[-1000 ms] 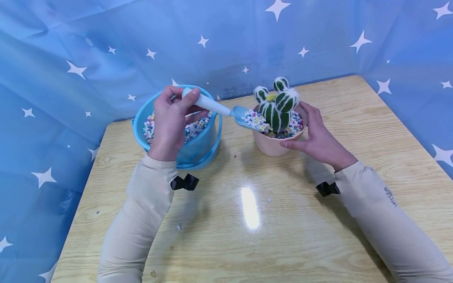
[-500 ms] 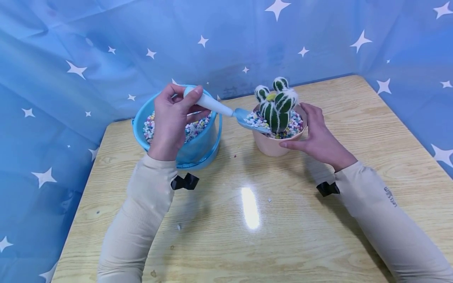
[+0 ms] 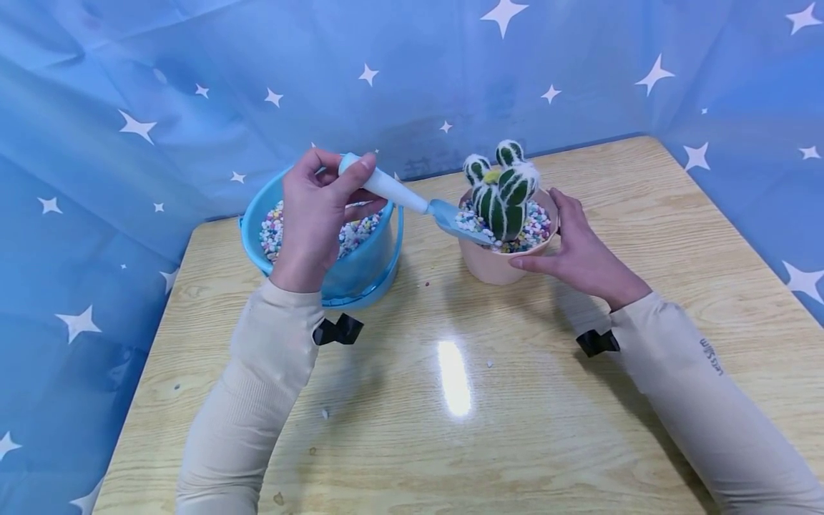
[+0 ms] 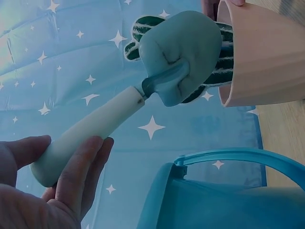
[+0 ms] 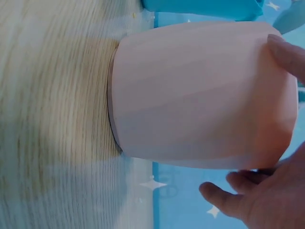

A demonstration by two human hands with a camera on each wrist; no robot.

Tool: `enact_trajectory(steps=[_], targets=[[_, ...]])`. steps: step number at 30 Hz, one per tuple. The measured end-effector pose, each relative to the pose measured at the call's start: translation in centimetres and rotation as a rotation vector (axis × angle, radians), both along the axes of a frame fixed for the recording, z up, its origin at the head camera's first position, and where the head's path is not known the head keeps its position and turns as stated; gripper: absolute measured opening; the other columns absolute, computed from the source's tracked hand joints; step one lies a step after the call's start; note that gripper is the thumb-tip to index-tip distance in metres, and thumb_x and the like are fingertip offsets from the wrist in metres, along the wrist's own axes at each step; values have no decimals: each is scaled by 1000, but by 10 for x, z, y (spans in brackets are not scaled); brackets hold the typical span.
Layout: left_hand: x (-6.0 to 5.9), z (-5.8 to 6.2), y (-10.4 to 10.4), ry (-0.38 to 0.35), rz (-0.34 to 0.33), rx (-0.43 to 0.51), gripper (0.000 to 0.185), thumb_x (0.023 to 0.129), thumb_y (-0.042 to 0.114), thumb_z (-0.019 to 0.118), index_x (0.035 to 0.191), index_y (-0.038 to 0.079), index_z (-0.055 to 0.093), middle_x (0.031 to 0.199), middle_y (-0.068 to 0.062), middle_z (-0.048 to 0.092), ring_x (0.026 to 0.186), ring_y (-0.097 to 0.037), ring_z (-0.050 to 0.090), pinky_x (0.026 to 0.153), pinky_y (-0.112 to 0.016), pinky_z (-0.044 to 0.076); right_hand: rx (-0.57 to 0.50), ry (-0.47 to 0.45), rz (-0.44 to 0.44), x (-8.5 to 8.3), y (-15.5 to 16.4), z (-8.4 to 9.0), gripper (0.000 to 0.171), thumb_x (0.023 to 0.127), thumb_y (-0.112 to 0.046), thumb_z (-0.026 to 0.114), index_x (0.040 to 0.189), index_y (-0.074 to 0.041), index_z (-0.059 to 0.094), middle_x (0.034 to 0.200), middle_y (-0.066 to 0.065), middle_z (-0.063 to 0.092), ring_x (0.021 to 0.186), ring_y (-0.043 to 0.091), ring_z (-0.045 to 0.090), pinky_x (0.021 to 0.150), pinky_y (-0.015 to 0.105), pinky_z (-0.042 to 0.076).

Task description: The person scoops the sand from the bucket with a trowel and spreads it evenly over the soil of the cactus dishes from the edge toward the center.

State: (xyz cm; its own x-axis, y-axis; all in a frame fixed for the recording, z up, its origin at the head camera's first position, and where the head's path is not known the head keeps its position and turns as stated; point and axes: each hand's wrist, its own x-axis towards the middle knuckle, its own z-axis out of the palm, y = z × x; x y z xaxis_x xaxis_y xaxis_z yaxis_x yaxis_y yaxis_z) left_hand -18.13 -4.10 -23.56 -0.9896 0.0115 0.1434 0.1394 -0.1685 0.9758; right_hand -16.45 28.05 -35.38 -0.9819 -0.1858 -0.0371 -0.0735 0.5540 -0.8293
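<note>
Left hand (image 3: 315,218) grasps trowel (image 3: 412,202), now tipped, pebbles gone into pink pot (image 3: 496,263) | right hand (image 3: 582,250) fingers cup pot beside cactus (image 3: 502,192) | scoop emptied

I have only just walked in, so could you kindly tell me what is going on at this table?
A person is working at a wooden table. The left hand grips a small blue trowel, its blade tipped over the rim of a pink pot that holds a green cactus bedded in coloured pebbles. The right hand steadies the pot. A blue bucket of the same pebbles stands beside the pot, under the left hand.
</note>
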Motion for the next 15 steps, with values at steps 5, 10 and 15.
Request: enact_trajectory(steps=[5, 10, 15], targets=[[0, 2, 3, 19, -26, -8, 20, 90, 9, 73, 94, -1, 56, 100, -23, 66, 78, -29, 72, 71, -43, 62, -49, -23, -10, 1, 0, -2, 127, 76, -37, 87, 156, -12, -8, 157, 18, 2, 142, 44, 15, 111, 68, 21], [1, 3, 5, 29, -34, -35, 21, 91, 10, 73, 94, -1, 56, 100, -23, 66, 78, -29, 72, 71, -43, 62, -66, -33, -7, 1, 0, -2, 127, 77, -35, 87, 156, -13, -9, 157, 17, 1, 141, 44, 16, 111, 67, 23], [2, 4, 7, 37, -41, -62, 22, 91, 11, 73, 96, 0, 55, 103, -23, 66, 80, -30, 72, 72, -43, 62, -84, -27, -19, 2, -1, -3, 126, 75, -36, 88, 156, -11, -5, 156, 17, 2, 141, 44, 17, 111, 66, 25]])
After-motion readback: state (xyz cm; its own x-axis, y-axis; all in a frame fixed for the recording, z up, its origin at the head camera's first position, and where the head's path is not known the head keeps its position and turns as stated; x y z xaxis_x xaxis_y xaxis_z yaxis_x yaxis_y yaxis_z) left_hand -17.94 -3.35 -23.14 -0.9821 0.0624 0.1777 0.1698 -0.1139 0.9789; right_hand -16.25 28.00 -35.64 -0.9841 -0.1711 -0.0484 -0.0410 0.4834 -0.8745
